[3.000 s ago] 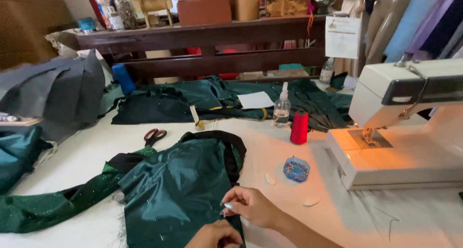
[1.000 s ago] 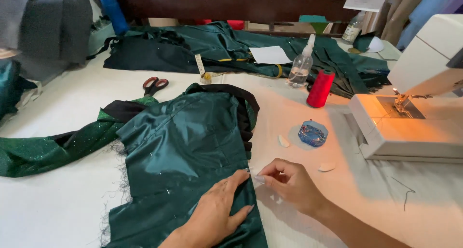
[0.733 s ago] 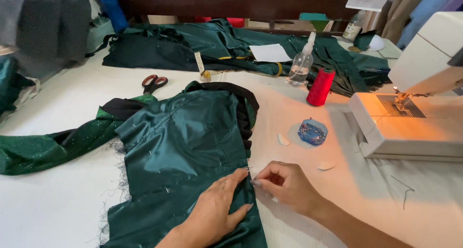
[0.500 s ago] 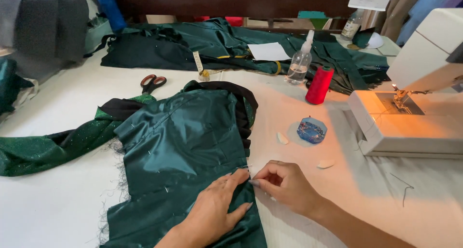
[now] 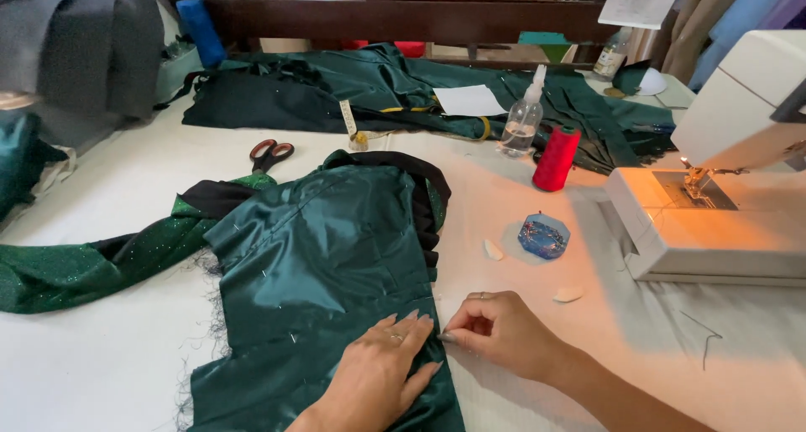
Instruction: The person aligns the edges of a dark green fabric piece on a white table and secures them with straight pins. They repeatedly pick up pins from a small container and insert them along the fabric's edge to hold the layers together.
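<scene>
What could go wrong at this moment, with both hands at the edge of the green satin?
The right hand pinches something small, likely a pin, close to the left hand pressing the green satin; a slip could prick a finger. The frayed edge might unravel further if dragged. Loose chalk pieces could mark the fabric.

Two hands: the left hand [image 5: 378, 377] and the right hand [image 5: 499, 331]. The worktop [image 5: 109, 356] carries one sewing machine [image 5: 714, 222], one red thread spool [image 5: 556, 159], one clear bottle [image 5: 522, 121] and one pair of scissors [image 5: 270, 153]. There are also one blue pin holder [image 5: 543, 235] and two chalk pieces [image 5: 494, 249].
</scene>
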